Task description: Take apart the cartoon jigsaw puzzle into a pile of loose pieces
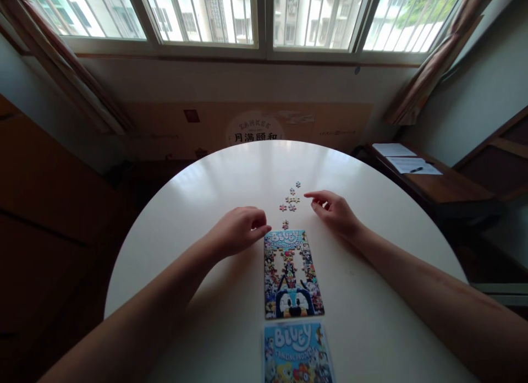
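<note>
A Bluey jigsaw puzzle (293, 273) lies flat, with white gaps in its upper half and a blue dog's face near its bottom. My left hand (243, 227) is loosely curled at its upper left corner, and nothing shows in the fingers. Beyond the puzzle, several loose jigsaw pieces (292, 208) are scattered, one of them (285, 224) close to the top edge. To their right, my right hand (333, 211) has its index finger stretched toward the pieces, the other fingers bent, and holds nothing visible. Nearer to me is a Bluey picture sheet (297, 353), cut off by the frame.
Everything lies on a round white table (185, 207). At the right stands a brown wooden side table (433, 182) with papers (412, 165) and a pen (416, 169). Behind are a printed cardboard panel (165, 121), a barred window (206, 14) and curtains (437, 69).
</note>
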Motion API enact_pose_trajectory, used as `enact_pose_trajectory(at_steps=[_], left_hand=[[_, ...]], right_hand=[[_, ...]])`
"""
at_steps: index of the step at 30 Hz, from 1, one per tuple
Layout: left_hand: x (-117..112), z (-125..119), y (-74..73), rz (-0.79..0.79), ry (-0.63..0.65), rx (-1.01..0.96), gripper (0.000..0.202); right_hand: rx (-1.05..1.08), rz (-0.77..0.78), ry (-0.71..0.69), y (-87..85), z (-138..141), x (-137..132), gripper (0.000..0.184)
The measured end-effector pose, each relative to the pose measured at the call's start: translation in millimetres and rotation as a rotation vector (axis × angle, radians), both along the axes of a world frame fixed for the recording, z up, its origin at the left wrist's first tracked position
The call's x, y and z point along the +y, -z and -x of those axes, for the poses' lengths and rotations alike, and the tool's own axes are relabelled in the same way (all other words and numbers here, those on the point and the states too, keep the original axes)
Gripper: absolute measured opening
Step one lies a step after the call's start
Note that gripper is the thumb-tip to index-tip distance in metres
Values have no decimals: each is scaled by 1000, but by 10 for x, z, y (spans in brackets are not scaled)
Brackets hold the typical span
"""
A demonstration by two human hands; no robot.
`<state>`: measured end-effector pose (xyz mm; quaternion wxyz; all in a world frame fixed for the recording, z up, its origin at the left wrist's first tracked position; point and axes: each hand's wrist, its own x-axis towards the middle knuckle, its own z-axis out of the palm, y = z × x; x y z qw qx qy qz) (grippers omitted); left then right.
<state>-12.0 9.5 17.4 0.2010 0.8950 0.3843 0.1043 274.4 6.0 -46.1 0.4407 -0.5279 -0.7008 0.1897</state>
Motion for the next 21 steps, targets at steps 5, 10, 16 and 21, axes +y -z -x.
enact_pose_trajectory(at_steps=[5,10,16,21], left_hand=[[73,15,115,11,-103,-87,19],[47,-54,176,-46,-17,-41,20],[30,-121,268,-112,43,83,32],[-9,-154,377,-141,14,122,33]], right_hand=[[-89,-35,-20,7,9,3,33],[-76,26,100,56,-47,72,54],[-119,32,155,129,-69,150,61],[-167,19,172,183,-50,191,60]])
